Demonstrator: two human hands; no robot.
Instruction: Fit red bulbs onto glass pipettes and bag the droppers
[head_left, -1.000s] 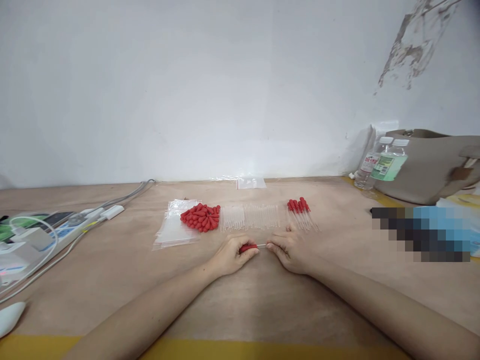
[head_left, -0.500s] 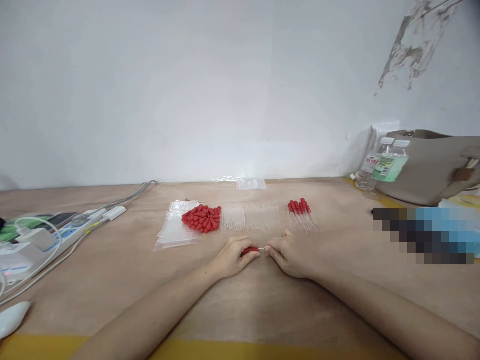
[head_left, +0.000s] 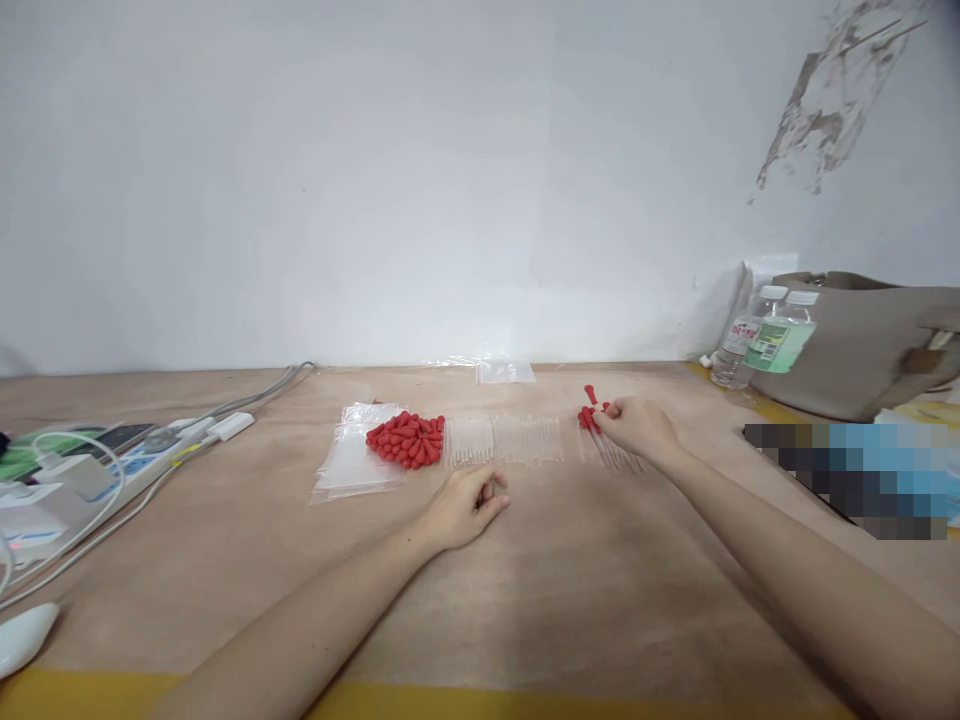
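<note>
My left hand [head_left: 466,508] rests on the table with its fingers loosely curled and the thumb apart, holding nothing. At the right, my right hand [head_left: 637,425] pinches a dropper with a red rubber bulb [head_left: 590,394]; its glass part is mostly hidden by the fingers. Beneath and beside those fingertips lie several finished-looking droppers [head_left: 586,418], red bulbs at the back and glass tubes toward me. A heap of red rubber bulbs [head_left: 406,440] sits left of centre. Between the heap and the droppers runs a row of clear glass tubes [head_left: 517,440].
Clear zip bags [head_left: 346,465] lie partly under the bulb heap, with another bag [head_left: 507,373] by the wall. A power strip [head_left: 142,462] with cables is at left. Two bottles [head_left: 780,335] and a grey bag [head_left: 855,345] stand at right, behind a pixelated patch [head_left: 847,480].
My right hand has moved away from my left, to the right and back, carrying the dropper to the other droppers. My left hand has let go of the red bulb and its fingers have loosened.
</note>
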